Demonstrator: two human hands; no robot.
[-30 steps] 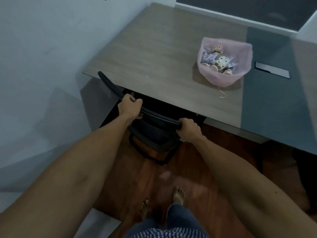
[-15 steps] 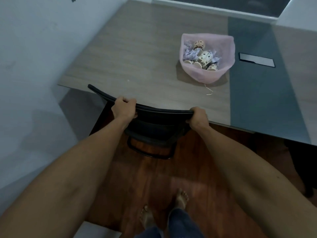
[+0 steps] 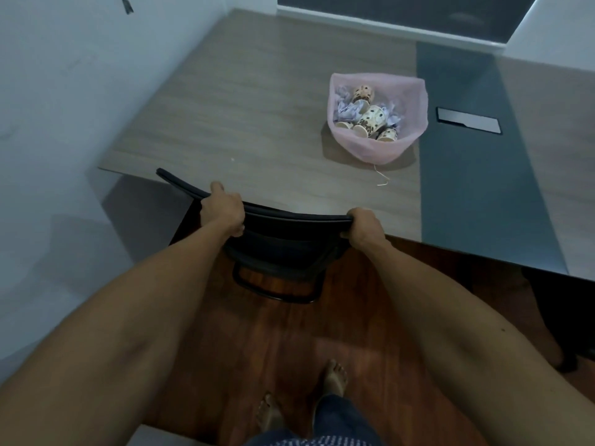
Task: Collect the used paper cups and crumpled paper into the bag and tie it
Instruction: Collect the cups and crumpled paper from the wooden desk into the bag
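You are gripping the chair (image 3: 283, 239) top with your left hand (image 3: 222, 212) and right hand (image 3: 365, 226), probably to get closer. The bag (image 3: 380, 149) is sitting open on the table (image 3: 244, 117), holding cups (image 3: 372, 119) and paper (image 3: 349, 109).

Chair back (image 3: 289, 217) blocks table edge; bare tabletop (image 3: 244, 123) open left of pink bag (image 3: 380, 146).

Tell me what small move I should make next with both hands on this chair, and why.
Probably let go of the chair and reach for the pink bag. Your left hand and right hand both grip the backrest, while the bag sits open and untied on the table with the paper cups and crumpled paper already inside.
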